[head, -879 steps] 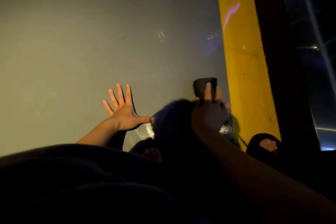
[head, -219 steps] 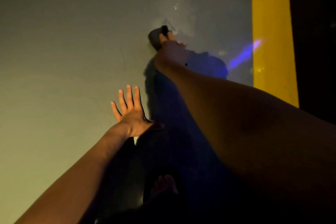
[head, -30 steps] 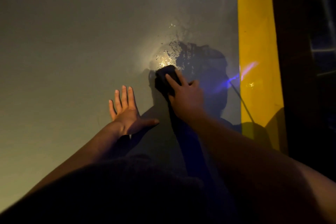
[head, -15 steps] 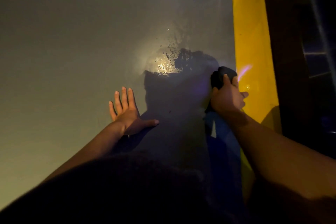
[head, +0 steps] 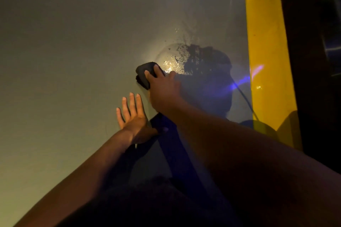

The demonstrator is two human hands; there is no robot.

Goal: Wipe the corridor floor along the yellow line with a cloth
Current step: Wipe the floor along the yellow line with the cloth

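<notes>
My right hand [head: 163, 88] presses a dark cloth [head: 145, 73] flat against the grey corridor floor [head: 64, 42], well in from the yellow line [head: 265, 46] that runs up the floor's right side. My fingers [head: 150, 75] lie spread over the top of the cloth and curl a little over its near edge, holding it down; the cloth sticks out past my fingertips on the left and far sides. My right arm reaches forward from the lower right corner of the picture, crossing over the floor at a slant.

My left hand [head: 135, 118] rests palm down on the floor just near of the cloth hand, fingers straight and slightly apart, thumb stretched out to the right. It holds nothing. The left arm comes up from the lower left, and the two hands sit close together but do not touch.

Just right of the cloth a wet patch [head: 177, 61] shines on the floor, with beaded droplets catching a bright spot of light. A large dark shadow [head: 208, 79] falls across the floor between the wet patch and the yellow line, and a streak of blue-violet light [head: 245, 79] crosses its right edge onto the yellow paint. Beyond the line, along the right edge, runs a dark strip [head: 304, 61] whose detail I cannot make out in the dim light.
</notes>
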